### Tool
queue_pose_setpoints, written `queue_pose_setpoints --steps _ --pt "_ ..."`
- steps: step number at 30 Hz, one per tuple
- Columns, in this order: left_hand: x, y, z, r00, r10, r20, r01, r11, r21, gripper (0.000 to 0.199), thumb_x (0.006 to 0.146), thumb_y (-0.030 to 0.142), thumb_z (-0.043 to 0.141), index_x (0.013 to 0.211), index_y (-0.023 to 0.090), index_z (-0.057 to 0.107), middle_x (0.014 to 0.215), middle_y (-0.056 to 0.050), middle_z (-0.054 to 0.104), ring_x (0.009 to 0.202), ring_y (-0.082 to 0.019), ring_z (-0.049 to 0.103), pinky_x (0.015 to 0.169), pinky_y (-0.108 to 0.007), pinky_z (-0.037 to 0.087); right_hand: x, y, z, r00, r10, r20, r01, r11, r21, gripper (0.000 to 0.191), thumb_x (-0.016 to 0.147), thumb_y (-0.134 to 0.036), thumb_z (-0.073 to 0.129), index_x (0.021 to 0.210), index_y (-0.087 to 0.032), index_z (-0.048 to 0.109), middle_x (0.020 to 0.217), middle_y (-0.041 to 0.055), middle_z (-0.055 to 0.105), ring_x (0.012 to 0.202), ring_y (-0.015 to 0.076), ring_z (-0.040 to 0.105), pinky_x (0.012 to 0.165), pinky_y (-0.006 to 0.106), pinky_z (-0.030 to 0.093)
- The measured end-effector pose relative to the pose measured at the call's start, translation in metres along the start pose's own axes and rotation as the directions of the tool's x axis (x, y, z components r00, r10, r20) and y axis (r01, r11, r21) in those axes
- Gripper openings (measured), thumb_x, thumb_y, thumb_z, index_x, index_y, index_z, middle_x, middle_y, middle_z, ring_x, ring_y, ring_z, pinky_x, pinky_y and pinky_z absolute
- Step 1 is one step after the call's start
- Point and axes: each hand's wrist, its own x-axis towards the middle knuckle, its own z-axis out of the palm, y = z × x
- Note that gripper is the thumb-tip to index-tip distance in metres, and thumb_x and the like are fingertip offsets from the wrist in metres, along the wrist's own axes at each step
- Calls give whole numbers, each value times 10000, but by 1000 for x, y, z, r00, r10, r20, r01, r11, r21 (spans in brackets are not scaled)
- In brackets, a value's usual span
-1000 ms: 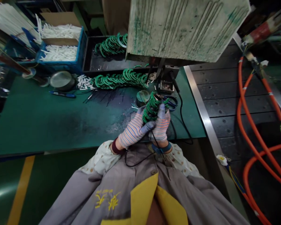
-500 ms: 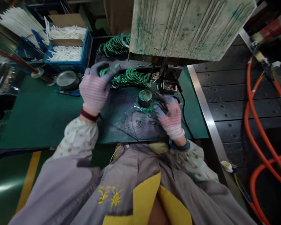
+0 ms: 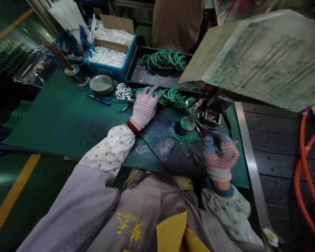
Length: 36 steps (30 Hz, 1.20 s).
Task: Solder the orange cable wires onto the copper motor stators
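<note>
On the green mat (image 3: 68, 119), the gloved left hand (image 3: 146, 106) is reaching over a row of dotted, curved green strips (image 3: 174, 99), fingers slightly spread and bending down onto it; whether they're gripping one, I can't tell. Over at the right, the gloved right hand (image 3: 221, 154) is curling its fingers beside some loose green wires (image 3: 182, 140), blurring too much to show a grip. The round green-topped block (image 3: 187, 123) is sitting just behind those wires. More curved strips (image 3: 164, 60) are lying in the black tray (image 3: 153, 78) beyond the row, and a blue pen (image 3: 98, 99) is resting near the round metal tin (image 3: 101, 85).
</note>
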Motion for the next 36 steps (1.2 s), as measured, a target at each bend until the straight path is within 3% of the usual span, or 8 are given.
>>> queue_pose_setpoints --steps 5,9,15,20,23,29,33,36 --pt "-18 21 3 948 232 219 -219 972 -83 363 1161 294 551 1439 188 758 1242 -155 759 1178 -362 704 947 -455 569 -17 0 -6 893 -184 410 256 959 -126 279 1087 -368 610 1109 -230 851 1105 155 868 998 336 788 845 446 578" --pt "-29 33 23 847 362 390 -345 931 -114 350 1139 342 655 1408 150 772 1347 -182 739 1213 -346 716 974 -414 578 -20 -7 -1 738 -157 656 350 921 -173 333 1029 -227 634 1242 -270 886 1117 147 862 974 323 732 851 443 509" --pt "-34 45 37 828 369 422 -366 926 -91 382 1169 386 614 1394 121 772 1345 -217 735 1210 -366 730 951 -421 589 9 10 -5 765 -31 644 270 922 -277 405 1077 -318 621 1409 -249 842 1209 166 852 1084 340 692 903 450 448" --pt "-35 53 31 818 356 451 -372 926 -57 377 1163 443 619 1294 141 802 1197 -191 762 1114 -362 749 871 -409 571 37 13 13 641 -11 768 326 909 -260 476 1042 -203 616 1480 -260 793 1478 194 766 1271 369 616 966 476 405" --pt "-34 59 26 806 351 476 -380 924 -38 388 1172 455 596 1295 154 808 1182 -172 772 1072 -346 751 846 -398 556 39 2 22 606 -21 795 315 924 -215 427 1025 -165 615 1384 -223 838 1353 205 802 1245 364 621 995 495 410" --pt "-47 63 18 823 303 481 -331 943 -27 354 1180 457 605 1246 175 807 1151 -136 781 1054 -316 751 855 -376 551 26 8 7 656 -184 732 343 936 -73 400 999 -164 647 1342 -220 845 1291 162 821 1192 331 636 1076 477 406" --pt "-57 73 5 880 237 412 -274 961 32 344 1203 456 589 1333 191 767 1225 -118 772 1147 -303 742 943 -372 566 11 42 -9 790 -226 570 312 949 -57 401 1044 -230 614 1387 -211 821 1244 161 828 1157 333 643 1012 452 422" --pt "-57 98 -4 832 252 494 -341 935 98 531 1127 545 732 1510 179 697 1388 -158 735 1258 -342 720 948 -389 590 -3 65 -13 863 -258 435 300 954 -28 398 1096 -293 564 1391 -214 819 1171 149 834 1116 327 661 975 442 444"
